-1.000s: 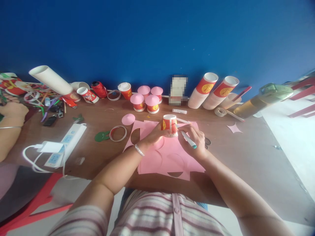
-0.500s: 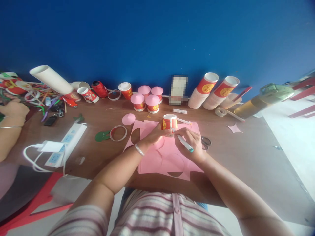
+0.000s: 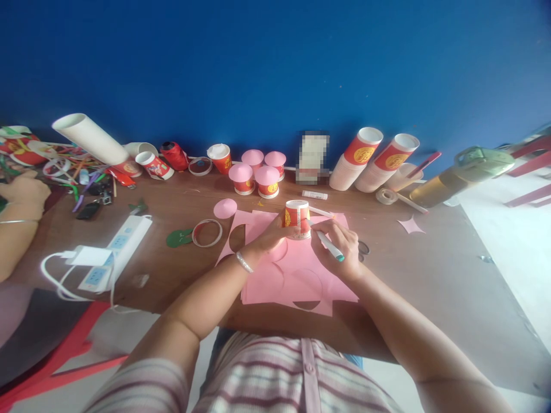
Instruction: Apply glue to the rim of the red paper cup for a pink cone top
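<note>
A red paper cup with yellow print stands upside down over pink paper sheets, and a pale strip runs down its side. Wrapped round the cup's left side is my left hand. My right hand is closed on a white marker with a green end; the marker's tip is close to the cup's right side. Whether the tip touches the cup is too small to tell. Scissors lie partly hidden behind my right hand.
Cups with pink cone tops stand behind the paper. Tall cup stacks and a bottle are at the back right. A power strip and a tape ring lie left. Another person's hand is far left.
My right hand has moved slightly right and down with the marker, whose tip has shifted from the pale strip to the cup's right side. My left hand and the cup have stayed put.
</note>
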A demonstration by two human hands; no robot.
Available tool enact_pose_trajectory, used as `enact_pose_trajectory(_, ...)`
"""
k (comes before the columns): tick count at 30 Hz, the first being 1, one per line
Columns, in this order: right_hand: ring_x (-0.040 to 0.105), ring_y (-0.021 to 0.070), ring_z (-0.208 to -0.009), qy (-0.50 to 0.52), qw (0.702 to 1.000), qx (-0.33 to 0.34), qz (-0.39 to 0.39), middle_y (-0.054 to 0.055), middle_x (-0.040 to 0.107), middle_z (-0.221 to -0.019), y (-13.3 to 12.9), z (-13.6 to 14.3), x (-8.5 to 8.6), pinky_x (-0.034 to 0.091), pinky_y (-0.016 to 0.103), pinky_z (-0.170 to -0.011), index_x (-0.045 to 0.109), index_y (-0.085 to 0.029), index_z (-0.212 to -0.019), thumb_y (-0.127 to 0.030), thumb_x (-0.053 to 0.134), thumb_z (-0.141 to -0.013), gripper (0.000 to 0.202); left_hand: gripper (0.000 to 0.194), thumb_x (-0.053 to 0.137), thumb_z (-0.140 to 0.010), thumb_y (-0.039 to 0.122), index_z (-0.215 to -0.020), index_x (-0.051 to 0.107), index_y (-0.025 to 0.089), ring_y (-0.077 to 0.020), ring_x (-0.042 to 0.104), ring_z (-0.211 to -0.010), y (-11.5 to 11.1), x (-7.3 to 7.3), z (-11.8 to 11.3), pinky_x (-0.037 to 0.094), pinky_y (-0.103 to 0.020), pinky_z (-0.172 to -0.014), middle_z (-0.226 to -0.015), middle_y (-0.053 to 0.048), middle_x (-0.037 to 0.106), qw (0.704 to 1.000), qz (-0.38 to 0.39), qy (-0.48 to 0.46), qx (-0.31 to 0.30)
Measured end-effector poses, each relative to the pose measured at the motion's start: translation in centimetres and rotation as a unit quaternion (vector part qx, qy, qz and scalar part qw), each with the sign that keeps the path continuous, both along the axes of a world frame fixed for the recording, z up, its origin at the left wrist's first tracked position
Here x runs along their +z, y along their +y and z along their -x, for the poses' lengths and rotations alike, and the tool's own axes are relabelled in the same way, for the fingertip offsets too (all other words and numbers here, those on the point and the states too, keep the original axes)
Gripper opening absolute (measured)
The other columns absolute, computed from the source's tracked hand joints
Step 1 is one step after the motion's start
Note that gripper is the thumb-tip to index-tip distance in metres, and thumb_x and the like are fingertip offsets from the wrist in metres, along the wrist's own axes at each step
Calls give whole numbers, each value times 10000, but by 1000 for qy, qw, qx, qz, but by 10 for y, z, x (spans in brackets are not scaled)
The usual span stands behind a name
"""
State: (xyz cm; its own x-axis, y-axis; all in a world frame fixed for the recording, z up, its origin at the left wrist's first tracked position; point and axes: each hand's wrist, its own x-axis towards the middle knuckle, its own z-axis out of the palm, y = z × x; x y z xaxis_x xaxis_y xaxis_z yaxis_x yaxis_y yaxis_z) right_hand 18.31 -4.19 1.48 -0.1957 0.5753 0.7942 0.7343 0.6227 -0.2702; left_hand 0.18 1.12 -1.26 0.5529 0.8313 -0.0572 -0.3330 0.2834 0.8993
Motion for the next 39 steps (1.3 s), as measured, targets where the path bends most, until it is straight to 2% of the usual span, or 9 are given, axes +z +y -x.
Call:
enact_pose_trajectory(3, 629, 113, -621, 4, 1000, -3, 0, -23, 671, -739, 0, 0, -1, 476, 227, -580, 608, -219, -942, -112, 616, -894, 118, 329, 799, -777, 280, -1047, 641, 180, -168, 616, -897, -1, 2, 0, 518, -306, -810, -964, -41, 653, 1000, 0, -10, -1)
enact_pose_trajectory(8, 637, 118, -626, 2, 1000, 2, 4, -22, 676, -751, -1, 1, -2, 478, 232, -576, 603, -226, -948, -112, 614, -890, 129, 296, 806, -764, 272, -983, 636, 168, -148, 595, -851, 0, 3, -1, 501, -276, -767, -909, -26, 635, 1000, -3, -5, -1)
enact_pose_trajectory(15, 658, 137, -648, 4, 1000, 12, 4, -20, 661, -739, -6, 8, 1, 492, 246, -582, 586, -231, -931, -87, 602, -881, 154, 477, 816, -755, 292, -1174, 605, 204, -172, 619, -871, 3, -4, 1, 498, -298, -767, -971, -33, 660, 1000, -14, 15, -1)
enact_pose_trajectory(21, 662, 139, -647, 11, 1000, 21, -8, -22, 671, -749, -6, 5, 3, 508, 255, -595, 597, -243, -963, -75, 603, -875, 190, 312, 782, -799, 285, -1051, 630, 180, -150, 587, -863, 1, 1, 1, 474, -284, -789, -935, -22, 633, 999, -32, -4, -3)
enact_pose_trajectory(25, 648, 127, -635, 22, 999, 27, -10, -15, 671, -758, -5, 2, 7, 502, 243, -586, 601, -233, -984, -70, 595, -885, 191, 344, 788, -798, 315, -1071, 632, 176, -188, 607, -927, 1, 5, -1, 484, -323, -833, -993, -49, 661, 999, -40, -13, 5)
enact_pose_trajectory(30, 656, 134, -641, 25, 999, 29, 3, -2, 681, -775, -5, 1, 12, 504, 246, -590, 610, -232, -991, -92, 597, -896, 170, 300, 778, -802, 318, -1030, 649, 172, -171, 594, -898, 0, 7, -1, 470, -308, -825, -959, -37, 658, 1000, -19, -2, 9)
enact_pose_trajectory(39, 674, 147, -671, 25, 999, 32, -2, 2, 698, -804, -1, -1, 6, 520, 253, -616, 632, -243, -1054, -105, 624, -887, 217, 229, 757, -780, 337, -937, 689, 185, -196, 600, -921, 0, 1, -1, 487, -330, -841, -949, -43, 670, 999, -40, 15, 6)
